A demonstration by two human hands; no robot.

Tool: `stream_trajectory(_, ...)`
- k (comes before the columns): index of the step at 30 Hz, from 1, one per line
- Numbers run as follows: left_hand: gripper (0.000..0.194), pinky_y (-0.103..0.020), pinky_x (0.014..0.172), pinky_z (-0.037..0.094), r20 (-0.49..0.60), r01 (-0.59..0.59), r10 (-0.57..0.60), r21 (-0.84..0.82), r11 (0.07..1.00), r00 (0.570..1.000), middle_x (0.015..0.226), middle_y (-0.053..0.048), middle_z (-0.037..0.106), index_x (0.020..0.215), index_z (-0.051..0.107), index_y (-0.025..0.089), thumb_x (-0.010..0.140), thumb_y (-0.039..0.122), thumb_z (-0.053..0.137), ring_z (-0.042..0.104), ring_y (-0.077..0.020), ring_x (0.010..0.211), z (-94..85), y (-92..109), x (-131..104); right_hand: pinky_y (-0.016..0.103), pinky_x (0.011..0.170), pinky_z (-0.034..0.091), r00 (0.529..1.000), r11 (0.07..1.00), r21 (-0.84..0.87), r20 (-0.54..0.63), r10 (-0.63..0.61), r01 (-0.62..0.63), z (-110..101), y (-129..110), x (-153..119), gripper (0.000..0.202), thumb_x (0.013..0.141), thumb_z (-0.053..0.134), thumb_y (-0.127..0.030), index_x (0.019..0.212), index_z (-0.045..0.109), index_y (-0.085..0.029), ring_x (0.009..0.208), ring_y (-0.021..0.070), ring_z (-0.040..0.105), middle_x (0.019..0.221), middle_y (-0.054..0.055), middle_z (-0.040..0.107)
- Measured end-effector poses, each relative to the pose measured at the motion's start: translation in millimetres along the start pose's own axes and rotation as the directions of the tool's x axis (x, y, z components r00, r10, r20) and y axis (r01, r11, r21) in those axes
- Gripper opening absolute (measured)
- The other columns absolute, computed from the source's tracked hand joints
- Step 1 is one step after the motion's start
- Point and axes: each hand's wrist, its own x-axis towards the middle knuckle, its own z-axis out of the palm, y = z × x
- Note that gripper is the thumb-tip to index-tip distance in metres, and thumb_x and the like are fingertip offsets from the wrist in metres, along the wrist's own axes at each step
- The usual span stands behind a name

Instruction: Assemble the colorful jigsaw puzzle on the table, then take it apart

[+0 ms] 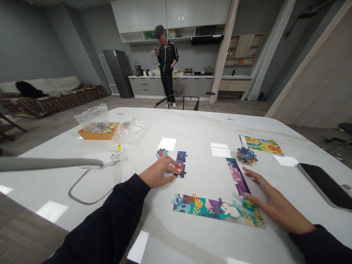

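Observation:
My left hand [159, 171] has its thumb and fingertips on a short strip of joined purple-blue jigsaw puzzle pieces [181, 157] showing a small red figure. A loose puzzle piece [161, 152] lies just beyond its knuckles. My right hand [271, 200] is open, its thumb and fingers spread beside a purple puzzle column [237, 176]. The thumb reaches over the column's lower end. That column meets a long puzzle row [214, 209] with flowers and a white rabbit, forming an L on the table.
A pile of puzzle pieces [246, 155] sits by a picture booklet [262, 144]. A tablet [326, 185] lies at the right. An orange box [96, 135], plastic bags [130, 131] and a white cable [79, 200] are at the left. A person [166, 60] stands beyond the white table [187, 123].

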Motion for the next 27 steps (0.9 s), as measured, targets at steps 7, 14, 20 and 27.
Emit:
stream_trajectory(7,0.020,-0.052,0.109,0.049,-0.049,0.079,-0.079,-0.007,0.997,0.996,0.122,-0.009,0.068,0.101,0.085,0.033,0.086,0.022,0.079,0.062,-0.0294,0.117,2.4,-1,0,0.059,0.117,0.047,1.000,1.000,-0.014,-0.019,-0.021,0.020,1,2,0,0.081,0.090,0.064,-0.070,0.156,0.045,-0.029,0.138,0.0402,0.059,0.160,0.013,0.053)
stream_trajectory(14,0.020,-0.045,0.096,0.055,-0.038,0.073,-0.075,-0.033,0.997,0.996,0.105,-0.008,0.068,0.106,0.085,0.031,0.088,0.025,0.077,0.065,-0.0256,0.101,3.9,3,1,0.058,0.118,0.046,1.000,1.000,-0.016,-0.009,-0.006,0.006,0,1,0,0.081,0.089,0.063,-0.071,0.157,0.045,-0.029,0.140,0.0399,0.057,0.161,0.013,0.052)
stream_trajectory(20,0.023,-0.046,0.100,0.052,-0.290,0.224,-0.200,0.052,0.973,0.936,0.105,-0.006,0.071,0.108,0.075,0.026,0.087,0.034,0.078,0.064,-0.0274,0.103,-5.4,-17,-2,0.057,0.117,0.049,1.000,1.000,-0.024,-0.002,0.001,-0.001,0,1,0,0.082,0.089,0.063,-0.071,0.157,0.045,-0.029,0.140,0.0398,0.058,0.161,0.012,0.051)
stream_trajectory(27,0.030,-0.051,0.102,0.048,-0.528,0.564,-0.431,0.115,0.817,0.732,0.112,-0.007,0.073,0.108,0.068,0.026,0.080,0.034,0.078,0.060,-0.0347,0.115,-5.6,-52,-6,0.058,0.119,0.046,1.000,1.000,-0.009,0.004,0.013,-0.013,0,2,0,0.083,0.089,0.063,-0.072,0.158,0.041,-0.031,0.141,0.0394,0.057,0.162,0.012,0.049)
